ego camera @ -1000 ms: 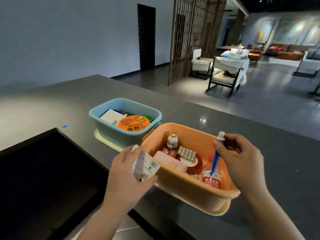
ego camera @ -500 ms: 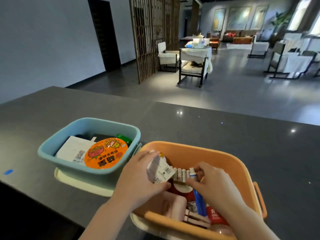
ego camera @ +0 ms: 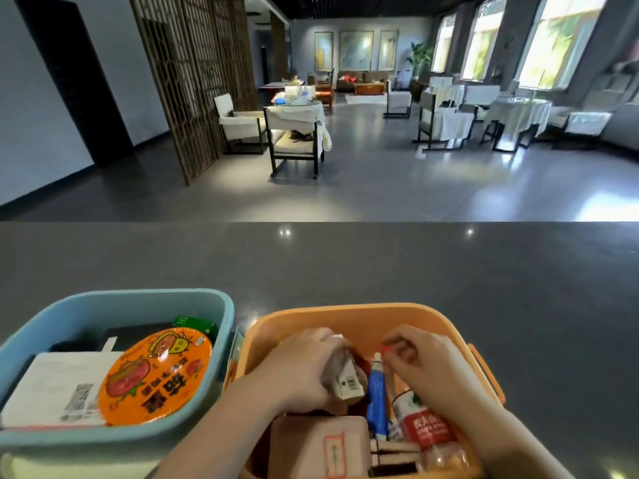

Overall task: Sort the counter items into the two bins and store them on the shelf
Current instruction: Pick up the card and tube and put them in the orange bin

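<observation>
Bins sit side by side on the dark counter point(ego camera: 345, 264): the blue bin point(ego camera: 221, 319) on my left, the orange bin point(ego camera: 345, 316) on my right, their near walls almost touching. Both my hands are down inside the orange bin. My left hand point(ego camera: 297, 371) reaches in from the lower left, palm down, fingers curled round a pale packet point(ego camera: 345, 378) with a barcode, which tilts against the items below. My right hand point(ego camera: 428, 364) comes in from the lower right, wrist bent, fingers loosely curled above a blue tube point(ego camera: 377, 395) that lies in the bin with its white cap pointing away from me. Something small and red shows at the fingertips, but I cannot tell whether they pinch it. Beside the tube stands a bottle point(ego camera: 425, 426) with a red label, and a pink box point(ego camera: 321, 444) lies near me. In the blue bin I see an orange noodle bowl point(ego camera: 155, 375), a white box point(ego camera: 55, 388) and a green pack point(ego camera: 195, 323).
</observation>
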### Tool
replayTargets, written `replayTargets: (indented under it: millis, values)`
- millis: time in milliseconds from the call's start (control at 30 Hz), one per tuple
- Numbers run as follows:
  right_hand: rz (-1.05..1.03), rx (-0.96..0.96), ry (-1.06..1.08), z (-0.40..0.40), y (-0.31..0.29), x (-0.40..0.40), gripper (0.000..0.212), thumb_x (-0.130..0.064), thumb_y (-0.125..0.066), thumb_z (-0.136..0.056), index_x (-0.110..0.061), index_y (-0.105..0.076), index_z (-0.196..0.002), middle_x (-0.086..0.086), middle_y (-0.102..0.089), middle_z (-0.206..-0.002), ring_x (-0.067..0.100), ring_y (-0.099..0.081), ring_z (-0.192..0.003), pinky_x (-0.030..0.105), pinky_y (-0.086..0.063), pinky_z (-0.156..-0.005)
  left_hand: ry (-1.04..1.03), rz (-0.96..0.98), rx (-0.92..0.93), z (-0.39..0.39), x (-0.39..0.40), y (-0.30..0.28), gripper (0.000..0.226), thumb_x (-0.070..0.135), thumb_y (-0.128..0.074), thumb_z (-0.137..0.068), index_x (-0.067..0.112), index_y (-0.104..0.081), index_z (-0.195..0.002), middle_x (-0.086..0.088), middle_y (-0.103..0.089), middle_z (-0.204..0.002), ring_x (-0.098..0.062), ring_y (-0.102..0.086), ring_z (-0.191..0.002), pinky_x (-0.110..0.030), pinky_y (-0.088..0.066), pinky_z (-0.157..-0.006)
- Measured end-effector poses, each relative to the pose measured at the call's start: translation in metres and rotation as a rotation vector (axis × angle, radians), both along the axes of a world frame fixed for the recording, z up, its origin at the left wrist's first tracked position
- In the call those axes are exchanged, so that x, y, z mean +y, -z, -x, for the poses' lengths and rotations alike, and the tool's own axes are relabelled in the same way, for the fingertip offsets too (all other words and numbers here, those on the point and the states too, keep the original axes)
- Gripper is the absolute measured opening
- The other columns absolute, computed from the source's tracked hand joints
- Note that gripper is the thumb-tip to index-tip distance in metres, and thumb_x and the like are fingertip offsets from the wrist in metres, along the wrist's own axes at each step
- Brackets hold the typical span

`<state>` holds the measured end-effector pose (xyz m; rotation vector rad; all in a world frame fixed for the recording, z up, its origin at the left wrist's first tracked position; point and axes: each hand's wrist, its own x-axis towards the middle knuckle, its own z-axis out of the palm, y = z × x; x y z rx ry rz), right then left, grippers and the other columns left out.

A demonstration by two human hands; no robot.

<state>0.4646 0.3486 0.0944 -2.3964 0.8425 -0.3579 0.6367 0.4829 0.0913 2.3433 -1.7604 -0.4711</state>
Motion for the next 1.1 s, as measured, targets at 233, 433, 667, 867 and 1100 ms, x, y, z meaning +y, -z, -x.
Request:
replayTargets:
  millis: [233,433,667,867,1100]
  values:
    - [0.032,-0.043,0.052,0.003,0.001,0.000,0.013,-0.029,-0.061,-0.089,-0.041,-0.063,-0.094,-0.023,-0.065,-0.082,-0.012,-0.058,-0.081,0.012,-0.047,-0.064,0.099,0.017,-0.054,-0.008,-0.008,0.024,0.081,0.059,-0.068,-0.070,0.036,-0.037,-0.141,0.009,-0.025,-0.149,-0.017,-0.021,-0.137,-0.031,-0.014,-0.117]
    - [0.091,0.079,-0.006,0.001,-0.002,0.004,0.013,-0.030,-0.056,-0.092,-0.039,-0.062,-0.099,-0.020,-0.066,-0.083,-0.007,-0.061,-0.073,0.017,-0.052,-0.064,0.066,0.135,0.014,-0.011,-0.012,0.024,0.055,0.048,-0.063,-0.082,0.035,-0.048,-0.134,0.016,-0.039,-0.139,-0.007,-0.032,-0.128,-0.026,-0.028,-0.109]
    - [0.223,0.230,0.030,0.016,-0.008,0.010,0.028,-0.037,-0.047,-0.092,-0.042,-0.056,-0.117,-0.024,-0.057,-0.109,-0.002,-0.054,-0.096,0.018,-0.044,-0.075,0.153,0.208,0.032,-0.002,-0.016,0.011,0.043,0.047,-0.057,-0.089,0.038,-0.050,-0.130,0.021,-0.039,-0.138,-0.001,-0.032,-0.126,-0.021,-0.026,-0.107]
    - [0.361,0.217,0.274,0.071,-0.026,0.028,0.028,-0.042,-0.046,-0.091,-0.037,-0.059,-0.114,-0.019,-0.059,-0.111,0.005,-0.053,-0.102,0.026,-0.047,-0.085,0.354,0.304,-0.017,0.033,-0.064,-0.050,0.043,0.053,-0.055,-0.086,0.039,-0.050,-0.127,0.022,-0.049,-0.130,-0.002,-0.044,-0.118,-0.026,-0.037,-0.102]
    - [0.367,0.263,0.573,0.200,-0.040,0.031,0.030,-0.039,-0.051,-0.088,-0.036,-0.059,-0.116,-0.018,-0.057,-0.112,0.005,-0.051,-0.109,0.025,-0.043,-0.089,0.652,0.399,-0.127,0.171,-0.138,-0.098,0.047,0.054,-0.051,-0.089,0.034,-0.049,-0.132,0.013,-0.050,-0.135,-0.011,-0.045,-0.124,-0.032,-0.036,-0.104]
